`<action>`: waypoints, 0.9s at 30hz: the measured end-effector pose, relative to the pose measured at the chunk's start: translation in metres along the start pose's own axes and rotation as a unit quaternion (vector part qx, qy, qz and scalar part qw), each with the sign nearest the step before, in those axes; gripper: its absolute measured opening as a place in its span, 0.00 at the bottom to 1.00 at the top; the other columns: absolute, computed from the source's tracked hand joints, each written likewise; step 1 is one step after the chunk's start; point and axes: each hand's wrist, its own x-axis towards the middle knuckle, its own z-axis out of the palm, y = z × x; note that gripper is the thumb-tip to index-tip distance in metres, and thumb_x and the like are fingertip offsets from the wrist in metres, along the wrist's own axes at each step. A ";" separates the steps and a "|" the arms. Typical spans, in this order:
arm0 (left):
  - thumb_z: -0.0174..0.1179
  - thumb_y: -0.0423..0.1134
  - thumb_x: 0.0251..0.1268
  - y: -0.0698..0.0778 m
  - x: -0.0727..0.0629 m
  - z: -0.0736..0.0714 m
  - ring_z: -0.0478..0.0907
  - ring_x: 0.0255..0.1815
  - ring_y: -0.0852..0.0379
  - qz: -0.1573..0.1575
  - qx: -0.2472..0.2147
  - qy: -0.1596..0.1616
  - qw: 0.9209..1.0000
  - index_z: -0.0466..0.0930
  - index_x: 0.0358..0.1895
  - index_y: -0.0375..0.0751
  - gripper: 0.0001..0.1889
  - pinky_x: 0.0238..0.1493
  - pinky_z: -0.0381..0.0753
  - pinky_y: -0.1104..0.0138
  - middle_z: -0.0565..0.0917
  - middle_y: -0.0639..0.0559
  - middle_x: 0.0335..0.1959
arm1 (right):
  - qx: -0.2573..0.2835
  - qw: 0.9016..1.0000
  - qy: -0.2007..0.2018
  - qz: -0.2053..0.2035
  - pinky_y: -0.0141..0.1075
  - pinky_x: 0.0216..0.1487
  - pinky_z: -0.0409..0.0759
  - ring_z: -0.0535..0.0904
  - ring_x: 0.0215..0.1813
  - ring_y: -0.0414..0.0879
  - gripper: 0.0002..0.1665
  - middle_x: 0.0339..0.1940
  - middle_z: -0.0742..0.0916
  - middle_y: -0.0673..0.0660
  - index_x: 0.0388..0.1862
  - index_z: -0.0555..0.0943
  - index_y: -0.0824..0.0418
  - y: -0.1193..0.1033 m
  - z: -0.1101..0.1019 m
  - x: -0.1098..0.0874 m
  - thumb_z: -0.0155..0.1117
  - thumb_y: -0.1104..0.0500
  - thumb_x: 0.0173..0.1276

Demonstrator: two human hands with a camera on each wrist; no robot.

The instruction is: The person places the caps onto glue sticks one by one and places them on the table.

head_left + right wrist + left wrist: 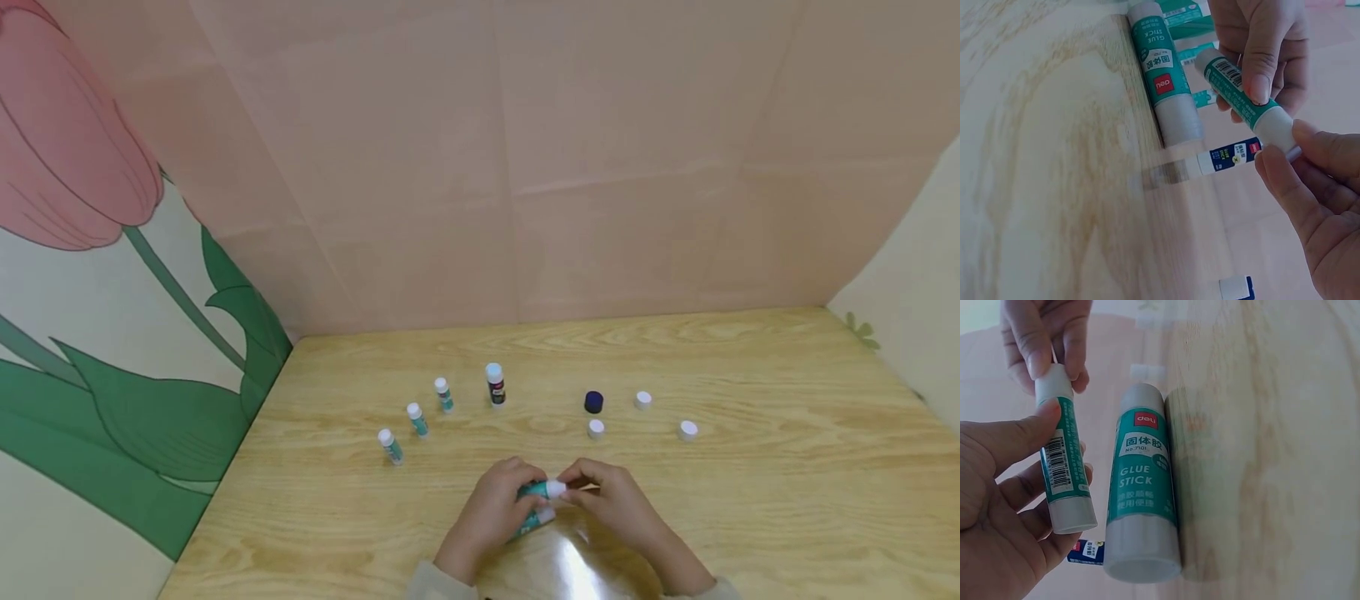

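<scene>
A tulip print (90,142) hung at the far left, beside the tabletop (300,533). Three standing sticks (391,447) with white tops and green labels rose in a slanting row, each a little farther back than the one to its left, and just right of the last stood a dark stick (496,387), its label near black. Nearer the front edge, the left hand (491,504) reached up and inward from a pale sleeve (441,583), back upward, its thumb laid along the green barrel of the held stick (1063,462) and its fingers bent round the other side, so the grip was closed on it. That held stick was tilted, its white end turned toward the right hand. Just below it, the lying stick (1142,481) rested on its side on the tabletop, under the left hand in the head view. The dark cap (594,402) sat farther back, with three white caps (596,429) around and to its right, the last well out to the right. The right hand (611,504) came in from the lower right, forearm leaning leftward, wrist raised, thumb and fingertips drawn together in a pinch on the white end.
</scene>
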 end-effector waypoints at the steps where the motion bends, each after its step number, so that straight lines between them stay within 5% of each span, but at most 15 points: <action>1: 0.60 0.40 0.51 0.000 0.000 0.000 0.67 0.32 0.69 -0.001 0.001 0.000 1.000 0.79 0.38 0.45 0.09 0.34 0.69 0.76 0.74 0.62 0.31 | 0.003 1.000 0.000 -0.001 0.32 0.36 0.76 0.77 0.37 0.49 0.05 0.32 0.82 0.55 0.31 0.77 0.64 0.000 0.000 0.000 0.61 0.67 0.53; 27: 0.61 0.43 0.51 -0.007 0.001 -0.003 0.71 0.32 0.66 -0.064 0.002 0.008 0.998 0.79 0.38 0.47 0.10 0.35 0.71 0.72 0.77 0.62 0.33 | -0.022 0.999 0.022 -0.013 0.29 0.37 0.75 0.77 0.37 0.46 0.07 0.33 0.81 0.57 0.34 0.75 0.66 0.008 -0.006 -0.001 0.60 0.68 0.54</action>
